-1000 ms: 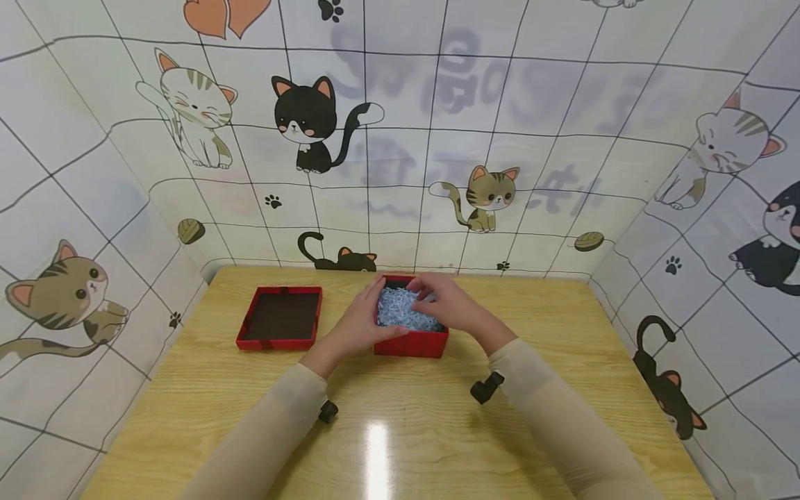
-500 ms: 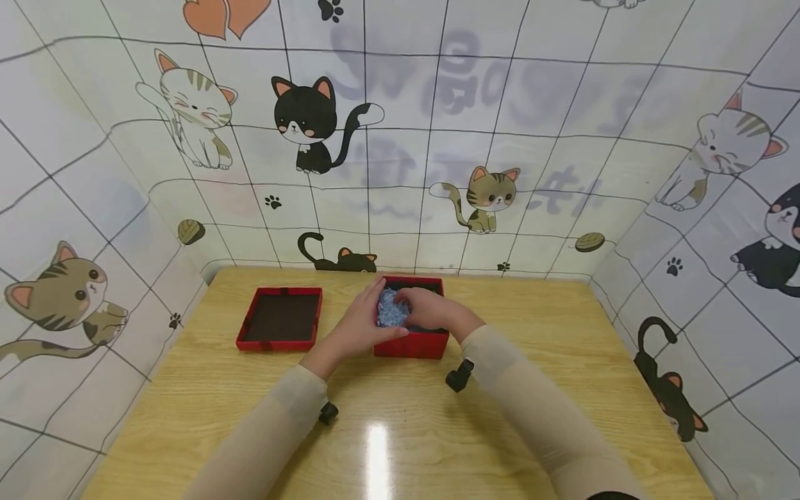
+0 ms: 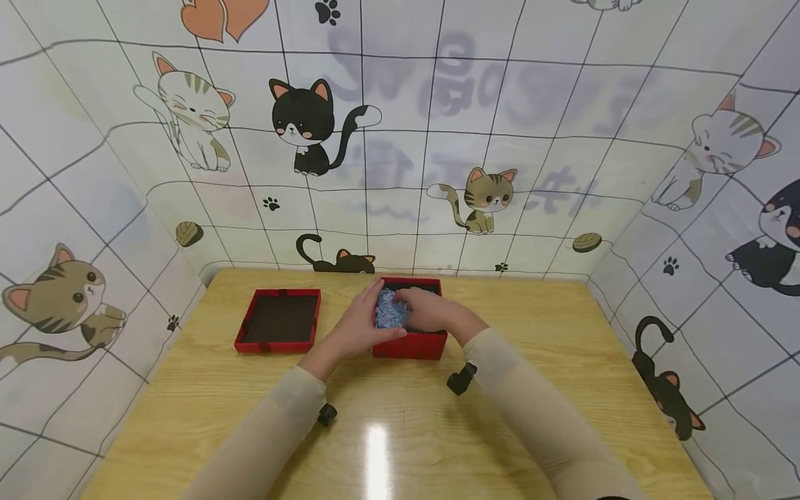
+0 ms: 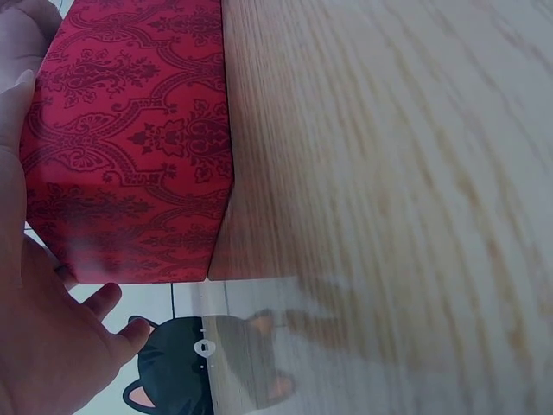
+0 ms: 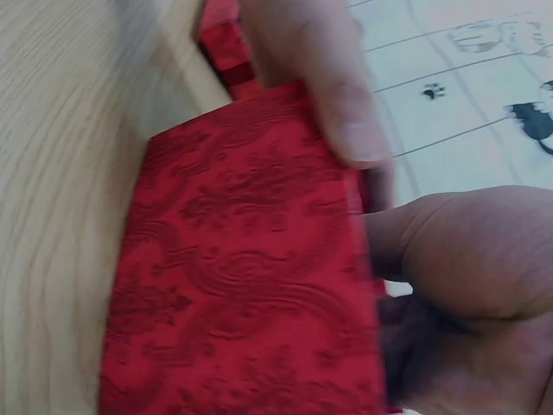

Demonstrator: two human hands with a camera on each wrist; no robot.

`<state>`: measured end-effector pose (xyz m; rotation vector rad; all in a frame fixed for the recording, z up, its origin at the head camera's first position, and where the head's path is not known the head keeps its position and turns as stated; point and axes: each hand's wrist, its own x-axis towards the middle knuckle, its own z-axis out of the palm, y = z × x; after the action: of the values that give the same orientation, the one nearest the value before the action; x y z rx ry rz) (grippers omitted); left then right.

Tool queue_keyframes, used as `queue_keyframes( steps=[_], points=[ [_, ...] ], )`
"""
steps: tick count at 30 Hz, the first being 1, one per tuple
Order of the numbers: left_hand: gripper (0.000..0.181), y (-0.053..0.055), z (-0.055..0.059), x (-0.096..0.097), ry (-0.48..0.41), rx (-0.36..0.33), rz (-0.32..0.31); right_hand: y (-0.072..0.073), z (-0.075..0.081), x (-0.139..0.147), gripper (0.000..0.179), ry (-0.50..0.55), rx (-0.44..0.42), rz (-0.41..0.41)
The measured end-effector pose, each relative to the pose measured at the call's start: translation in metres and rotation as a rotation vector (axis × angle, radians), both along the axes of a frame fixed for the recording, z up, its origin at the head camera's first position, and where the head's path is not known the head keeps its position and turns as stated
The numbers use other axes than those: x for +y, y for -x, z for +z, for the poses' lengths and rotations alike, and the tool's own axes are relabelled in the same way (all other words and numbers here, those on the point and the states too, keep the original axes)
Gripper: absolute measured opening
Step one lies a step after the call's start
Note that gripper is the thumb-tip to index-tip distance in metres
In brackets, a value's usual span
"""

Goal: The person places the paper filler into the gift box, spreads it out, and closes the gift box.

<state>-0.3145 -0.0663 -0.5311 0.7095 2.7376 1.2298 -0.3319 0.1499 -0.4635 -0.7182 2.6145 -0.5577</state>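
An open red box with a dark damask pattern stands on the wooden table. Pale blue shredded paper lies inside it, visible at the left. My left hand grips the box at its left side, the thumb along the front rim. The left wrist view shows this hand against the patterned box wall. My right hand reaches into the box, its fingers curled at the shredded paper; the fingertips are hidden. In the right wrist view the right hand goes over the box rim, with the left thumb near it.
A red lid with a dark inside lies upturned to the left of the box. The wood table runs up to a wall cover with printed cats, close behind the box.
My right hand has come down into the box and shifted left. The shredded paper, earlier spread across the box, now shows mostly at the left. My left hand has stayed on the box.
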Motion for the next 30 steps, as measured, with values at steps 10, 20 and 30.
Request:
queue_keyframes(
  steps=[10,20,30],
  points=[
    [0.124,-0.001,0.002,-0.002,-0.027,-0.004,-0.002,0.000,0.010,0.005,0.035,0.313,-0.104,0.056],
    [0.124,-0.003,0.002,0.000,-0.009,-0.026,-0.009,0.019,-0.023,-0.006,0.037,0.158,-0.173,0.144],
    [0.125,-0.002,0.002,-0.002,-0.013,-0.038,-0.011,0.016,-0.018,-0.006,0.044,0.165,-0.168,0.120]
  ],
)
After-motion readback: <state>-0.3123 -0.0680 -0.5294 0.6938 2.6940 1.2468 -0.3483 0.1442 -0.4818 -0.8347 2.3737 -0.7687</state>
